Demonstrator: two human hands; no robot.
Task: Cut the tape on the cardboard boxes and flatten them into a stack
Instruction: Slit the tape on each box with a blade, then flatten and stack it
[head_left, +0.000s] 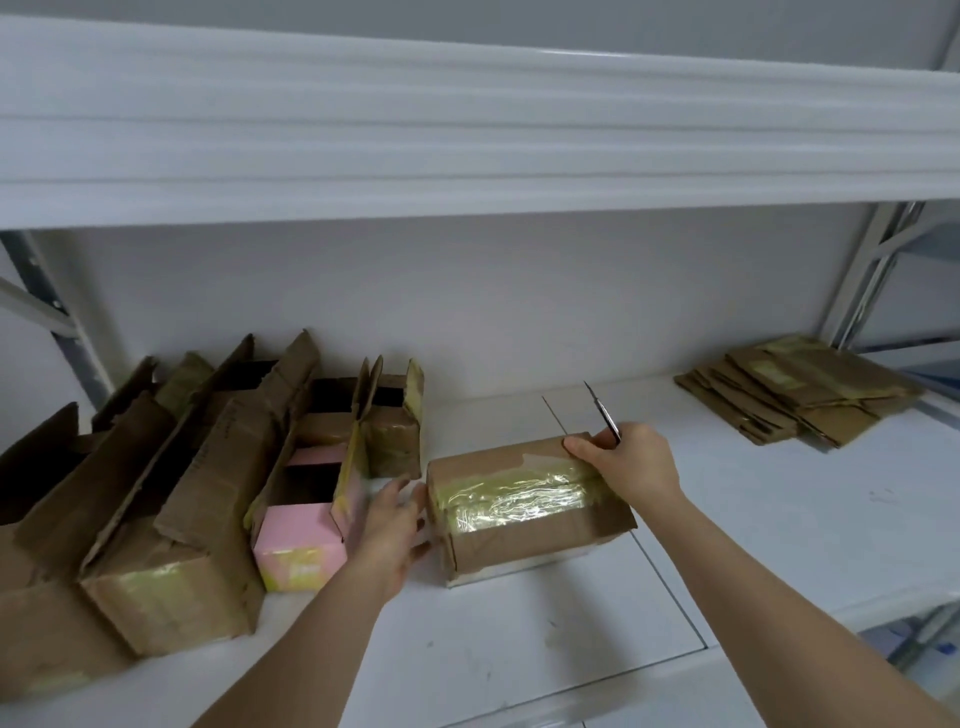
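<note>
While the sealed box (524, 506) sits mid-shelf near the front edge, both hands are on it. It's brown cardboard, closed, with yellowish clear tape (519, 493) running along the top seam and down the near face (wrinkled, glossy).

Right hand (631, 462): at the box's far right top corner, fingers curled round a cutter (602, 413), blade end pointing up and away toward the back wall. Fingertips touch the box's top edge. Can't tell whether the blade tip touches tape; it looks clear of the box.

Left hand (389, 525): flat against the box's left end, fingers straight and slightly spread, holding nothing, just touching the side.

Left part of the shelf (519, 649): a row of opened boxes (171, 519) standing with flaps up, crowded side by side from the left edge to just beside the left hand. One of them is a pink box (301, 545) with yellowish tape on its near face, just left of the left hand. Behind it, a small brown box (389, 441), flaps up, close to the back wall.

Far right corner of the shelf: a stack (795, 389) of flattened cardboard, lying flat, well apart from the sealed box, tape patches showing on top.

Above all this runs the white underside of an upper shelf (467, 130); a metal upright (872, 270) stands at the right rear.
</note>
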